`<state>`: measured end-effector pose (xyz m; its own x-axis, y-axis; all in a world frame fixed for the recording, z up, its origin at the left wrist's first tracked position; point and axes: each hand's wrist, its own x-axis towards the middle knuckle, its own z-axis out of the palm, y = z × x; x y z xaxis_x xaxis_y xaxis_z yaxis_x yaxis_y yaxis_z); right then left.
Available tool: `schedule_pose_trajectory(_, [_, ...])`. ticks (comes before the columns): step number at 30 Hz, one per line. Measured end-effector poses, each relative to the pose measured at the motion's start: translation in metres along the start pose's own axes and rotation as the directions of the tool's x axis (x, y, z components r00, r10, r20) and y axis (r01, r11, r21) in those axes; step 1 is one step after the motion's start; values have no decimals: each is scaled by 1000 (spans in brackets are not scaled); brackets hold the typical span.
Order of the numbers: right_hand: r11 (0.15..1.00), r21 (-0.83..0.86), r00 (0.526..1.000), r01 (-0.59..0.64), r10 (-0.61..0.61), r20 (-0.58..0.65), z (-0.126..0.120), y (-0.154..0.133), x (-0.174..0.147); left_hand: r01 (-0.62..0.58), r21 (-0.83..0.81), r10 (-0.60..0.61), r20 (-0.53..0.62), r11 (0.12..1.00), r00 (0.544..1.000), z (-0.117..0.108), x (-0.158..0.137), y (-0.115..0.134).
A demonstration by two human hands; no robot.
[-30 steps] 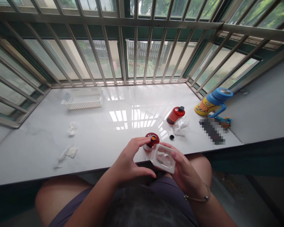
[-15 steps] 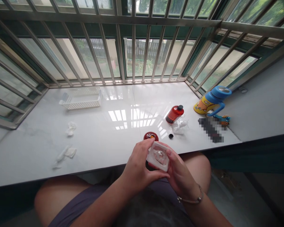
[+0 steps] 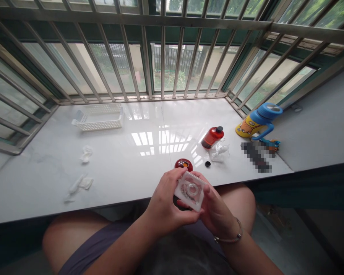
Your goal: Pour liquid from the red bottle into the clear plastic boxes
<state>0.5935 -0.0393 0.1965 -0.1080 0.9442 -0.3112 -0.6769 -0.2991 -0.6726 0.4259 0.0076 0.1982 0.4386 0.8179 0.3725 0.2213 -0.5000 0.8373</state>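
Note:
Between both hands, just off the front edge of the counter, is a clear square container [image 3: 190,190] with a round raised part in its middle. My left hand [image 3: 166,196] grips its left and lower sides, thumb below and fingers above. My right hand [image 3: 215,204] holds its right side, the thumb at the upper right corner. Something dark shows beneath it, too hidden to name. Right behind the hands, a round dark-red pot [image 3: 184,164] with an orange-lit opening stands on the counter. A small black cap [image 3: 208,164] lies to its right.
The white counter [image 3: 126,164] carries a red bottle [image 3: 212,137], crumpled clear plastic [image 3: 220,152], a blue-and-yellow flask [image 3: 258,120] and a blurred dark item [image 3: 256,157] on the right. On the left are a white basket [image 3: 99,118] and crumpled tissues [image 3: 86,154]. Metal bars [image 3: 160,61] close off the back.
The clear container has turned and tilted slightly in my hands, so its round middle part faces the camera differently. Both hands keep hold of it, and the view has shifted a little.

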Motion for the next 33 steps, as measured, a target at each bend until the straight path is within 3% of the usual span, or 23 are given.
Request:
schedule_pose_trajectory(9, [998, -66, 994, 11, -18, -112, 4, 3, -1, 45, -38, -43, 49, 998, 998, -2, 1, -2])
schedule_pose_trajectory(21, [996, -88, 982, 11, -27, -184, 6, -1, -2, -44, -57, 50, 99, 997, 994, -6, 6, -9])
schedule_pose_trajectory(24, [992, -116, 983, 40, -60, -176, 2, -4, -4, -63, -121, 77, 115, 991, 990, -17, 8, -20])
schedule_pose_trajectory(27, [987, -137, 977, 86, -111, -183, -5, -9, -5, 8, -156, 10, 114, 988, 993, -29, 15, -39])
schedule_pose_trajectory(33, [965, -175, 926, 195, -240, -291, -21, -24, -3, 130, -26, -119, 263, 991, 957, -35, 43, -82])
